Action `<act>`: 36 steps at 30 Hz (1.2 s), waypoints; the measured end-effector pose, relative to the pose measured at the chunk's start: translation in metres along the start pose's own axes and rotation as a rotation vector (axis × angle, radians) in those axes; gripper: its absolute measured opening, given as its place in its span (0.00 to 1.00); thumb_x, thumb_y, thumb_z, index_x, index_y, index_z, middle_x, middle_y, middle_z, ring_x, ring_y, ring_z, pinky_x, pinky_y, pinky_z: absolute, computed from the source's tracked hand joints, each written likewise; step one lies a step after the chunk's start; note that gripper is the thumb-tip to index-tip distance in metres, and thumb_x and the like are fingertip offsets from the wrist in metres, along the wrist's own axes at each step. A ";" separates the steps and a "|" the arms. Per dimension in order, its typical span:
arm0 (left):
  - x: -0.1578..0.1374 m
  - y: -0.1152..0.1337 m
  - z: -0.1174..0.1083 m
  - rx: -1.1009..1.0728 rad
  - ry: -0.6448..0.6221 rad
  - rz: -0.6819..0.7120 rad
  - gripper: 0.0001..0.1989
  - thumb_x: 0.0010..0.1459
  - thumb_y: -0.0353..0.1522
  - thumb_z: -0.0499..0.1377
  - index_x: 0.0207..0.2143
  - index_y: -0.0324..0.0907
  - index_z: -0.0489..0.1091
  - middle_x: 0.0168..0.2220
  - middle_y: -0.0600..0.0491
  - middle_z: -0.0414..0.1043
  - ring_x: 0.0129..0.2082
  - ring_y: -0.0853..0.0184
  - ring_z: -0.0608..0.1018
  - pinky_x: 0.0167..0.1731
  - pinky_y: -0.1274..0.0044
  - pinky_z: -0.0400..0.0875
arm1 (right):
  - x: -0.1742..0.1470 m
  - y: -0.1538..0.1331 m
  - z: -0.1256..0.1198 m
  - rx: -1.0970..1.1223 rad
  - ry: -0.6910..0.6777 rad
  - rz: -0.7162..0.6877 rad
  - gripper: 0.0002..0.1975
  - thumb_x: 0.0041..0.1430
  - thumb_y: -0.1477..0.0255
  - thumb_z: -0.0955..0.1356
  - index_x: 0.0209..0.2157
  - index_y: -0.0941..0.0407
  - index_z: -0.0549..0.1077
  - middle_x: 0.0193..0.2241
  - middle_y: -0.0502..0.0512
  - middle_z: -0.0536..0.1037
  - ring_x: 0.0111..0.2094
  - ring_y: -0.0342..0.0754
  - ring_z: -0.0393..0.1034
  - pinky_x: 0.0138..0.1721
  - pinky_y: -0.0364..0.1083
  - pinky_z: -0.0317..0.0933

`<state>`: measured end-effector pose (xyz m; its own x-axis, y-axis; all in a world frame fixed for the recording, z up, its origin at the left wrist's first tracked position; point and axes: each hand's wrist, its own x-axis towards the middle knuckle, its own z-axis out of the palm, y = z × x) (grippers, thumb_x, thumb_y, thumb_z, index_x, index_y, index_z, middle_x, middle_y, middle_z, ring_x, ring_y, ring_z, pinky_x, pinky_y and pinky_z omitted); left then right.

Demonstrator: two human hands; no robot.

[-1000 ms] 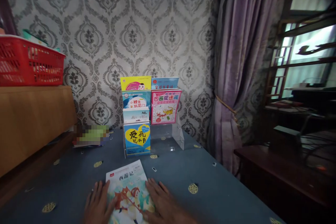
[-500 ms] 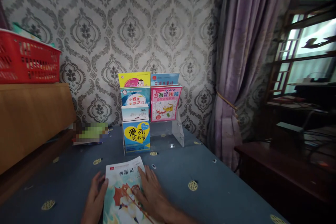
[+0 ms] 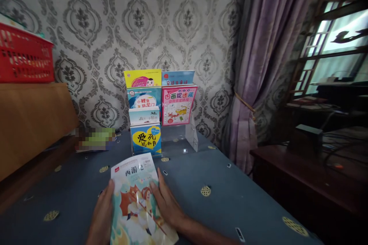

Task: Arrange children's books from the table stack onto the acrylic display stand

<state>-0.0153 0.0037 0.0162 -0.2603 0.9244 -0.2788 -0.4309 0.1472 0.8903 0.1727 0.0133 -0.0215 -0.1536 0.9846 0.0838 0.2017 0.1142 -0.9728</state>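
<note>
A picture-covered paperback book (image 3: 138, 203) with a figure in orange and white on its front is held between my two hands, cover facing me and tilted. My left hand (image 3: 102, 212) grips its left edge, fingers behind it. At the right edge, my right hand (image 3: 166, 203) has its thumb on the cover and the other fingers partly behind. Just beyond the book stands a clear acrylic book rack (image 3: 193, 136). It bears several children's books, among them a blue one with a yellow heart (image 3: 146, 139) at lower left and a pink one (image 3: 178, 105) at right.
A blue patterned cloth covers the table (image 3: 224, 206). Blurred-out books or papers (image 3: 99, 139) lie at the left rear. A red basket (image 3: 25, 55) sits on a wooden cabinet (image 3: 34, 122). A purple curtain (image 3: 255, 57) hangs at right, near a dark desk (image 3: 310, 183).
Both hands have raised the book and tilted it up from the table. My right hand has shifted from lying over the cover to gripping the right edge. The view has tipped slightly down.
</note>
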 end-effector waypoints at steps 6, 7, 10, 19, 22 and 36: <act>-0.002 0.014 0.017 0.143 0.116 0.105 0.19 0.64 0.45 0.59 0.42 0.37 0.76 0.29 0.46 0.81 0.31 0.56 0.85 0.32 0.71 0.80 | 0.004 -0.023 -0.006 0.241 0.075 -0.035 0.41 0.56 0.35 0.60 0.50 0.57 0.74 0.53 0.63 0.77 0.56 0.59 0.69 0.59 0.56 0.60; -0.004 0.019 0.022 0.159 0.135 0.131 0.19 0.64 0.45 0.58 0.41 0.38 0.76 0.30 0.46 0.81 0.32 0.56 0.84 0.32 0.72 0.80 | 0.004 -0.028 -0.009 0.223 0.092 -0.074 0.39 0.57 0.37 0.60 0.49 0.57 0.74 0.51 0.63 0.77 0.54 0.59 0.69 0.58 0.55 0.61; -0.009 0.031 0.032 0.222 0.165 0.257 0.20 0.64 0.46 0.55 0.39 0.39 0.75 0.31 0.48 0.81 0.34 0.58 0.83 0.33 0.74 0.78 | 0.000 -0.042 -0.022 0.084 0.191 -0.231 0.32 0.65 0.44 0.58 0.51 0.55 0.70 0.51 0.61 0.76 0.52 0.56 0.70 0.56 0.53 0.62; 0.001 0.018 0.030 0.439 0.086 0.421 0.25 0.59 0.55 0.51 0.29 0.44 0.70 0.26 0.50 0.77 0.32 0.57 0.80 0.32 0.74 0.76 | -0.025 -0.035 -0.054 -0.263 0.202 -0.364 0.17 0.73 0.59 0.54 0.50 0.54 0.64 0.41 0.57 0.77 0.40 0.51 0.72 0.46 0.51 0.66; 0.005 0.013 0.024 0.473 0.115 0.444 0.25 0.58 0.56 0.52 0.30 0.43 0.71 0.29 0.48 0.79 0.36 0.55 0.80 0.35 0.72 0.77 | -0.030 -0.035 -0.058 -0.272 0.171 -0.399 0.16 0.73 0.59 0.54 0.48 0.54 0.64 0.42 0.57 0.77 0.43 0.52 0.72 0.46 0.51 0.65; -0.016 0.062 -0.025 0.789 -0.283 0.292 0.27 0.47 0.59 0.63 0.28 0.44 0.78 0.31 0.50 0.79 0.28 0.59 0.78 0.32 0.72 0.78 | -0.043 -0.058 -0.084 -0.201 0.018 -0.400 0.12 0.72 0.62 0.58 0.39 0.53 0.66 0.37 0.53 0.77 0.38 0.47 0.71 0.38 0.46 0.65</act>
<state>-0.0595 -0.0108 0.0672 0.0018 1.0000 0.0051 0.3674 -0.0054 0.9300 0.2486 -0.0244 0.0496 -0.2412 0.8596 0.4504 0.3145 0.5083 -0.8017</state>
